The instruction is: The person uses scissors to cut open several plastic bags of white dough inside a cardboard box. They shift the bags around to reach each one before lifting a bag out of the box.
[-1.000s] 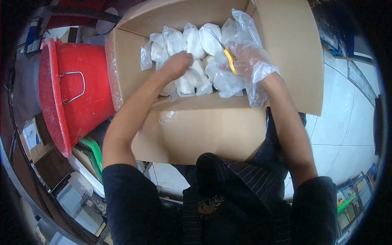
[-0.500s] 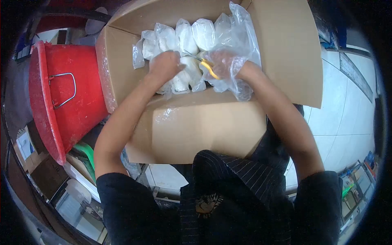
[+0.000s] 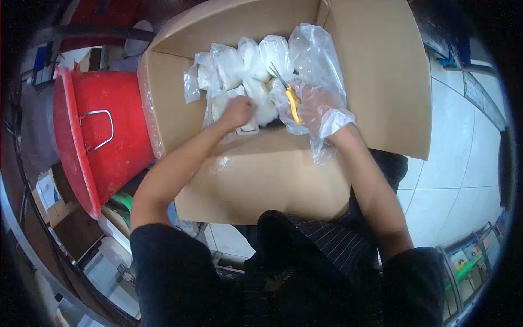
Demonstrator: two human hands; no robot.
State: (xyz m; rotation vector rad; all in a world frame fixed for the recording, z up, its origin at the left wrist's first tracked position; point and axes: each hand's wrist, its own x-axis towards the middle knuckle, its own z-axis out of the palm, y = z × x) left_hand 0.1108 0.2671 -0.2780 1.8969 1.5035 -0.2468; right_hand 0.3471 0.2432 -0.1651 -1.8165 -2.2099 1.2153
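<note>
An open cardboard box (image 3: pixel 376 76) holds several clear plastic bags filled with something white (image 3: pixel 251 59), set in two rows. My left hand (image 3: pixel 238 111) is closed at the front row, over one of the white bags; what its fingers grip is too small to make out. A clear plastic covering wraps my right hand (image 3: pixel 313 106), which is closed around yellow-handled scissors (image 3: pixel 292 103). Their metal blades point up and left over the bags. Loose clear plastic (image 3: pixel 318 52) stands behind my right hand at the box's right side.
Left of the box is a red tub (image 3: pixel 111 131) with a metal handle. The box's front flap (image 3: pixel 267 182) folds out toward my body. Pale floor tiles (image 3: pixel 447 180) lie to the right. A rack with items stands at the lower right.
Both hands have moved down and right in the view, the left one now over the front row. The scissors point more steeply upward, and the whole scene has shifted slightly.
</note>
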